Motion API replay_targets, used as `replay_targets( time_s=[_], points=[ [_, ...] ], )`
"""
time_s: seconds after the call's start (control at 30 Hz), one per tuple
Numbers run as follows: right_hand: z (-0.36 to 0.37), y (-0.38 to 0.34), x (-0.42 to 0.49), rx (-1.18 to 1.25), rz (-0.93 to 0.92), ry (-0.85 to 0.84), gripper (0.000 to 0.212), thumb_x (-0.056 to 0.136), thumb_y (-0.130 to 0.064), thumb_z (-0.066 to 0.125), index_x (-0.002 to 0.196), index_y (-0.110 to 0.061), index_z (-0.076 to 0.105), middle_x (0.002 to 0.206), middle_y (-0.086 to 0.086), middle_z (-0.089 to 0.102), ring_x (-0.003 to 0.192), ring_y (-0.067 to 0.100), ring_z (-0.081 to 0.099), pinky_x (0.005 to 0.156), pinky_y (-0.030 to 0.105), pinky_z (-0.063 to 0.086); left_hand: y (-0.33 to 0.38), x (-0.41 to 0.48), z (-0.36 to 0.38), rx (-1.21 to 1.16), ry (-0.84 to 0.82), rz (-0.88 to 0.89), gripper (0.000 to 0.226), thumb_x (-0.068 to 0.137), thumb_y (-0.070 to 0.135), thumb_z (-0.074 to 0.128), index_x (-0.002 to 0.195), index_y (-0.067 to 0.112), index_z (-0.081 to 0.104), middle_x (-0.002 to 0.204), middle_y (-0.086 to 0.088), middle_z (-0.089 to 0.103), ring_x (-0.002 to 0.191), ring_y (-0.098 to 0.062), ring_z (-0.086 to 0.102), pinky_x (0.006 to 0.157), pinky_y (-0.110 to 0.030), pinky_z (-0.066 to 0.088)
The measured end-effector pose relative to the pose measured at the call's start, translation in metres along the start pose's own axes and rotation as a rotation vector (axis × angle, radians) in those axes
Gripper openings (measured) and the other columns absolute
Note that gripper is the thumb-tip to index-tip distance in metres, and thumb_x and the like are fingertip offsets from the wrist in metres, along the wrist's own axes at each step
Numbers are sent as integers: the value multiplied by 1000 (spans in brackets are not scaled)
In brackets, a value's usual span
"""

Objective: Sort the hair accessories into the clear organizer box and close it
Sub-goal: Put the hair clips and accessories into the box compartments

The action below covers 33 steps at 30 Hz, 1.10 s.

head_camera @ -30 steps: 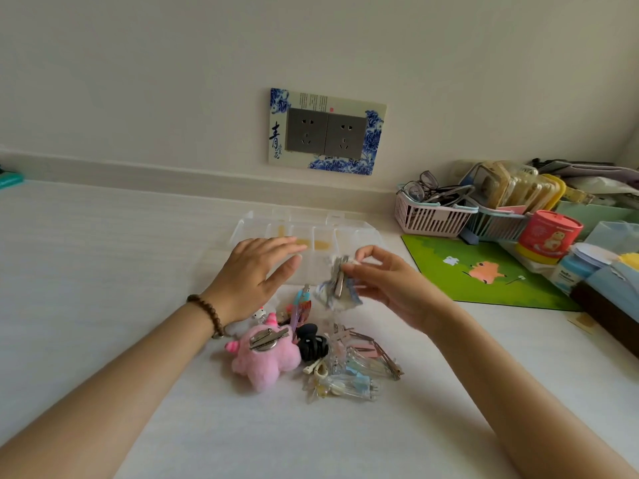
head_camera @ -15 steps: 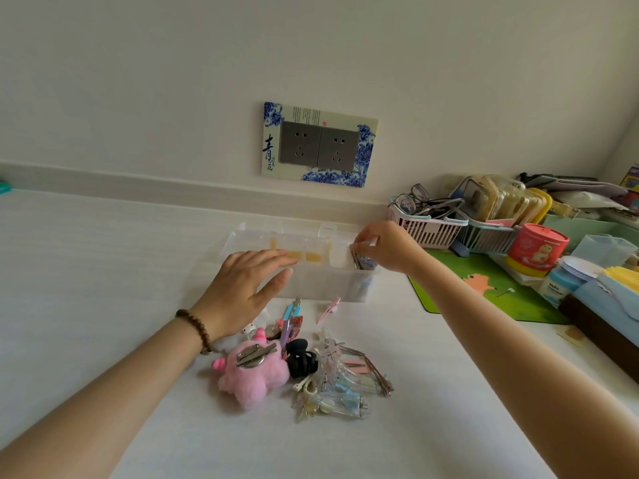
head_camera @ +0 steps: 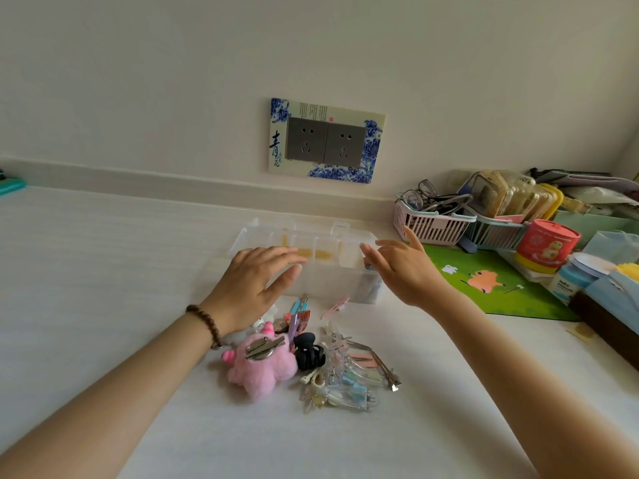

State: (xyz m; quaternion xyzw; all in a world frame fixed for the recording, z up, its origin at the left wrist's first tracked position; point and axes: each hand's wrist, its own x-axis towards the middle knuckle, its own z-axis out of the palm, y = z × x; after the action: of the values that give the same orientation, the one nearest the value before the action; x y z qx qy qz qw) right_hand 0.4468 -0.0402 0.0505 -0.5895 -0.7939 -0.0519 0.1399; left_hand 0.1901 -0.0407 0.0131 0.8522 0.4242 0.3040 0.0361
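Nearest lies one pink plush clip (head_camera: 261,366), one black claw clip (head_camera: 309,352) and a heap of clear clips (head_camera: 352,375), then the left hand (head_camera: 254,288) and right hand (head_camera: 403,271), both empty with fingers spread, and behind them one clear organizer box (head_camera: 325,271), lid up, long axis left-right.

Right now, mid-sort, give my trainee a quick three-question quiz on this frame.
1. True or false: the right hand holds a clip.
2. Which lies nearest the clear organizer box? A) the black claw clip B) the pink plush clip C) the small pink clip
3. Fill in: the left hand rests against the box's ____ wall.

Key: 1 false, the hand is open and empty; 2 C; 3 front.
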Motion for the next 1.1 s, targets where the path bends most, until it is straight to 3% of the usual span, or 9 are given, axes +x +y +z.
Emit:
replay_targets(
  time_s=[0.17, 0.23, 0.33, 0.43, 0.5, 0.6, 0.7, 0.97, 1.1],
  points=[
    [7, 5, -17, 90, -21, 142, 66, 91, -59, 9, 121, -25, 58, 130, -6, 58, 134, 13, 37, 118, 40, 8, 11, -2, 0, 43, -5, -33, 82, 77, 72, -7, 131, 38, 43, 143, 12, 40, 129, -6, 34, 102, -24, 14],
    [1, -2, -23, 162, -82, 268, 51, 91, -55, 26, 116, -27, 60, 121, -8, 62, 117, 10, 51, 107, 32, 28, 12, -2, 0, 51, -19, -39, 82, 75, 73, -7, 133, 38, 40, 144, 12, 38, 130, -7, 32, 102, -23, 13],
    [-6, -20, -28, 276, -193, 208, 31, 88, -44, 48, 101, -26, 70, 101, -11, 70, 83, -7, 53, 76, 17, 42, 11, -2, 0, 54, -34, -39, 80, 76, 72, -7, 135, 40, 37, 146, 12, 35, 131, -7, 31, 102, -25, 13],
    [-3, -29, -31, 179, -323, 302, 19, 86, -35, 60, 94, -24, 74, 94, -11, 74, 83, 4, 59, 72, 24, 51, 10, -3, 0, 56, -33, -35, 82, 75, 73, -9, 135, 41, 35, 146, 13, 35, 131, -6, 31, 102, -26, 15],
    [-4, -31, -34, 207, -344, 321, 17, 85, -34, 61, 94, -26, 73, 95, -12, 73, 80, 10, 62, 73, 26, 52, 11, -4, 1, 54, -38, -27, 82, 75, 73, -10, 136, 40, 34, 146, 13, 35, 131, -6, 31, 102, -27, 16],
    [0, -33, -38, 230, -235, 104, 19, 85, -36, 61, 101, -31, 70, 106, -15, 70, 68, 5, 61, 70, 29, 54, 8, -4, 0, 16, -42, 0, 77, 78, 71, -7, 135, 40, 35, 145, 13, 37, 131, -4, 31, 102, -27, 17],
    [16, -32, -37, 166, -156, -57, 26, 86, -35, 61, 112, -32, 65, 114, -15, 67, 67, 2, 52, 67, 23, 44, 3, -3, -5, -65, 16, 41, 69, 85, 67, 3, 131, 35, 44, 136, 11, 48, 127, -5, 38, 106, -34, 27],
    [24, -25, -38, 225, -115, -72, 17, 86, -24, 62, 102, -27, 66, 94, -12, 64, 71, 11, 54, 68, 29, 51, -6, -6, -10, -72, 72, 13, 68, 88, 64, 6, 125, 31, 51, 128, 10, 55, 123, -7, 42, 106, -37, 30],
    [16, -29, -38, 528, -103, -37, 18, 87, -18, 61, 105, -21, 63, 89, -8, 64, 74, 5, 59, 68, 14, 49, -5, -6, -7, -31, 74, 10, 71, 86, 65, 2, 124, 33, 52, 126, 12, 56, 121, -7, 42, 103, -30, 27]
  ],
)
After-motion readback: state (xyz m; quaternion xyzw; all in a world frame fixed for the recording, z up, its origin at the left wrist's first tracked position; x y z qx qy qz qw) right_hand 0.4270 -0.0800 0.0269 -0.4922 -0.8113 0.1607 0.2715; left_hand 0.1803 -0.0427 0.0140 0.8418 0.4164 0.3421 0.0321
